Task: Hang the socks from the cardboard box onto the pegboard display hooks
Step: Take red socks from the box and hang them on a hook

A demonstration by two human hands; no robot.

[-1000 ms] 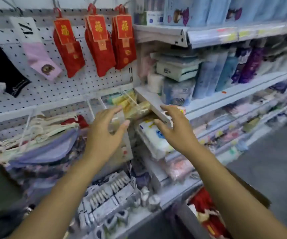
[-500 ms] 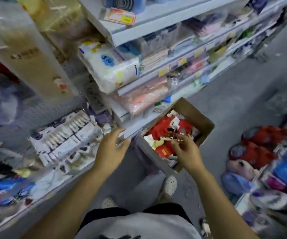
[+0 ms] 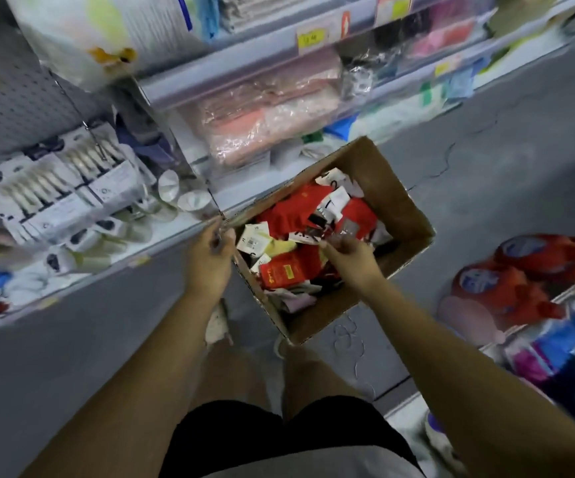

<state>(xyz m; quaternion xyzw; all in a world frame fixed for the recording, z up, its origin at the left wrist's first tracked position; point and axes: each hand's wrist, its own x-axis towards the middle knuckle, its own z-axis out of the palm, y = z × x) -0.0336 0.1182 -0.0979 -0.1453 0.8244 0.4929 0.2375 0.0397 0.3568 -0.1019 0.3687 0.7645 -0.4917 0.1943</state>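
Shop-aisle floor: left hand [image 3: 210,257] grips a corner of the cardboard box [image 3: 313,317]; right hand [image 3: 351,257], grip unclear, reaches among socks [image 3: 289,215], likely soft and light, best pinched by card tags.

Left hand [image 3: 210,258] at cardboard box [image 3: 393,201], right hand [image 3: 351,257] in socks [image 3: 289,215]

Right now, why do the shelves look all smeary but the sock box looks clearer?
Head view: motion blur smears the shelves; the cardboard box and red socks near the middle look sharper; the wide lens curves the shelf edges.
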